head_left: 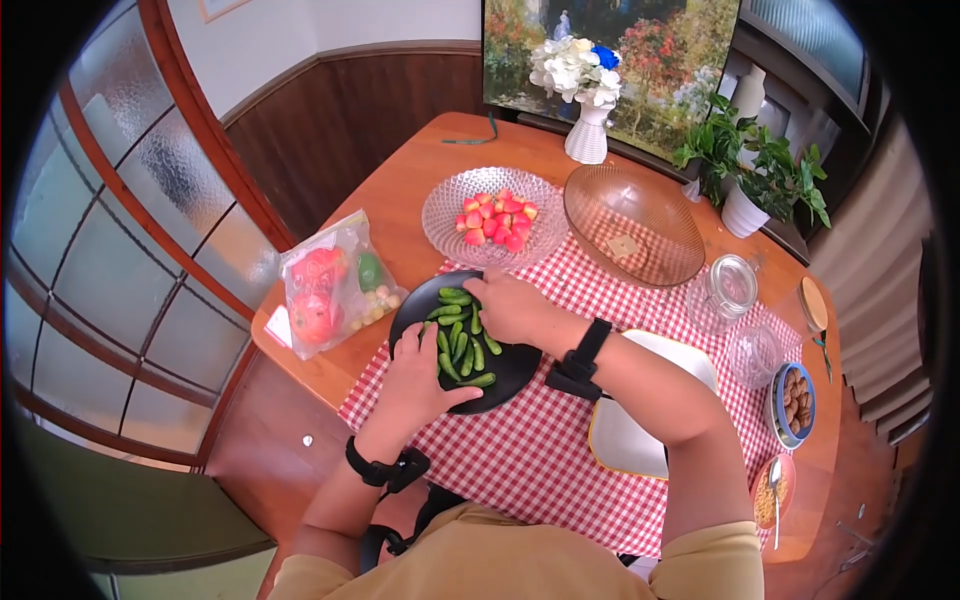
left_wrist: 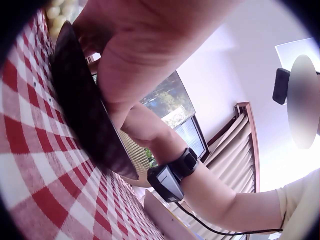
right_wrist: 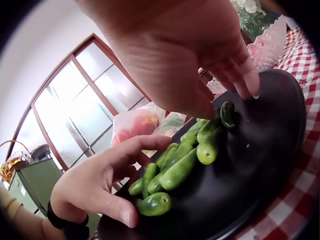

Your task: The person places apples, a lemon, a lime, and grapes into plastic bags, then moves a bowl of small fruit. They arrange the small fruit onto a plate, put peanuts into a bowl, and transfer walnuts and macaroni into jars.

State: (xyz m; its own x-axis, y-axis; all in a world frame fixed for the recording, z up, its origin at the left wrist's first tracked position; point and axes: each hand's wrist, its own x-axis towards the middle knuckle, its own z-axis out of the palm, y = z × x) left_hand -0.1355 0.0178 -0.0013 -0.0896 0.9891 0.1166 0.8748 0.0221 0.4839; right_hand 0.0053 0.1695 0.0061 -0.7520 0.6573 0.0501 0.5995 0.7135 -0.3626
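Observation:
Several small green cucumbers (head_left: 459, 345) lie in a loose cluster on a round black plate (head_left: 516, 374). My left hand (head_left: 408, 388) rests along their near left side, its fingers and thumb spread about them. From the far right, my right hand (head_left: 512, 308) reaches over the plate. In the right wrist view its fingertips (right_wrist: 251, 86) come down at the plate beside a small dark green cucumber (right_wrist: 227, 114), and the left thumb lies close to the nearest cucumber (right_wrist: 154, 204). The left wrist view shows the plate's underside; the left fingers are mostly hidden there.
A clear bag of produce (head_left: 325, 285) stands left of the plate. Behind it are a glass bowl (head_left: 440, 225) of red-and-yellow pieces and an amber bowl (head_left: 670, 220). To the right are a white tray (head_left: 625, 440), glass jars (head_left: 735, 285) and a bowl of nuts (head_left: 778, 400).

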